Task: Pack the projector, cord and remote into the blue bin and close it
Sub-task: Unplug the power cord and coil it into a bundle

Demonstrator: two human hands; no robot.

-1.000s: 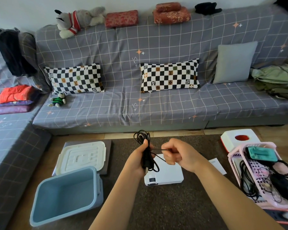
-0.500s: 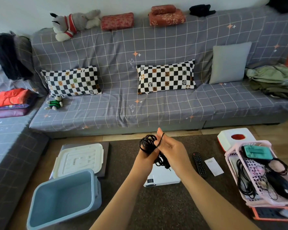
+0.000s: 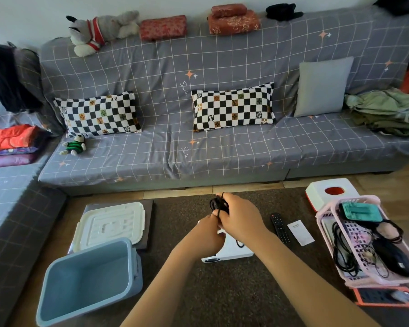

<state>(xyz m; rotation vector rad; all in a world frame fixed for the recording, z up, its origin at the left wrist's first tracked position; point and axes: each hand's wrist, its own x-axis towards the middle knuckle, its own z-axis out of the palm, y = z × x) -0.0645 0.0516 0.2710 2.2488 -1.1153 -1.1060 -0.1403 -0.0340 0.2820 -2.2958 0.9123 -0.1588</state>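
Brown carpet point(image 3: 222, 298) covers the low surface in front of a grey checked sofa point(image 3: 222, 142). Both hands meet over its middle: the left hand point(image 3: 203, 237) is closed around the lower part of a bundled black cord point(image 3: 219, 205), and the right hand point(image 3: 240, 218) is curled over the bundle from the right, one strand looped across its fingers. A short tail of cord hangs just below the right hand. Directly under the grip, partly hidden by the hands, lies the white projector point(image 3: 232, 252). Down and left of the grip stands the open blue bin point(image 3: 90, 282), with nothing visible inside; just beyond it lies its white lid point(image 3: 109, 224). Right of the grip the remote point(image 3: 279, 227) lies on the carpet beside a white card point(image 3: 300, 232), and further right a pink basket point(image 3: 326, 232) holds cables.
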